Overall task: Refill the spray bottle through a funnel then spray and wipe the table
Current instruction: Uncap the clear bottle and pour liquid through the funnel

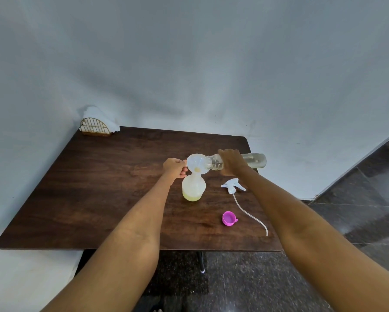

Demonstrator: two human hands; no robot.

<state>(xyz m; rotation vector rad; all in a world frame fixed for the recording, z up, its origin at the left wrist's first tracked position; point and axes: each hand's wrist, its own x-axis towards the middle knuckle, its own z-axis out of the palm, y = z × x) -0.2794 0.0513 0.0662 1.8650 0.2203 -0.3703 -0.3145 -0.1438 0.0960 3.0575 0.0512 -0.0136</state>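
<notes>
- At ten o'clock on the dark, wood-grained table (99,188), a half-round gold wire holder (96,127) stands in the far corner with white paper napkins (94,112) in it.
- Your left hand (174,168) is pinched shut on the rim of the funnel (196,163), a translucent white plastic cone seated in the neck of the spray bottle (193,188).
- That spray bottle is a squat, rounded, frosted plastic vessel standing upright near the table's centre, with a shallow layer of pale yellow liquid at its base.
- Your right hand (232,162) is wrapped around a clear, ribbed plastic refill bottle (254,159), held almost level, its open mouth resting over the funnel's bowl at three o'clock.
- Just beside the spray bottle at three o'clock lies the white trigger head (232,186), on its side, its thin, curved dip tube (248,213) trailing towards you.
- A smooth, round pink cap (229,218) lies on the table at five o'clock from the spray bottle, near the tube but apart from it.
</notes>
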